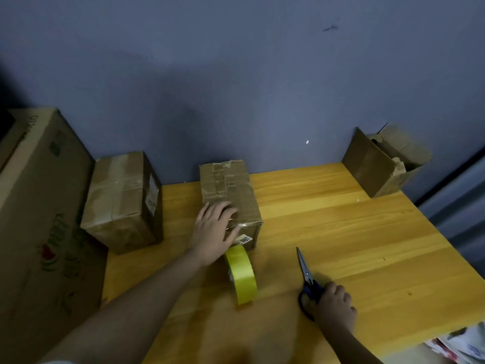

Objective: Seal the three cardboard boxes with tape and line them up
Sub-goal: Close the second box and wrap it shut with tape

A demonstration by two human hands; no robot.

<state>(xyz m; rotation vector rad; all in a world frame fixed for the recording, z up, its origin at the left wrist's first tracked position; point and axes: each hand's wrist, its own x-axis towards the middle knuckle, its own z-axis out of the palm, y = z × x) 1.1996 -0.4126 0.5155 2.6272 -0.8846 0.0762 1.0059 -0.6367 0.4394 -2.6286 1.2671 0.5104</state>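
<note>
We look down at our two bare hands over a yellow wooden table (328,206) with a smooth, grained top, set against a matte blue-grey wall (236,74).

Our left hand (214,231) lies flat, fingers straight and spread, pressing on the near top edge of the middle brown cardboard box (228,190). This box is closed, its top creased and covered with rumpled strips of brown tape, a small white label on its near face. Just beside its near face, touching our wrist, a wide roll of glossy yellow tape (241,274) stands on its edge on the table.

Our right hand (334,302) is curled around the dark blue plastic handles of a pair of scissors (305,274), which lie on the table with their slim metal blades together and pointing away from us.

A second brown cardboard box (123,198), closed and wrinkled with brown tape, sits at the table's left edge, apart from the middle one. A third brown cardboard box (378,161) stands at the far right corner against the wall, its torn flaps up and open.

On the far left a tall printed cardboard carton (39,206) rises beside the table. At the lower right corner, a scrap of patterned fabric (464,342) shows below the table edge.
</note>
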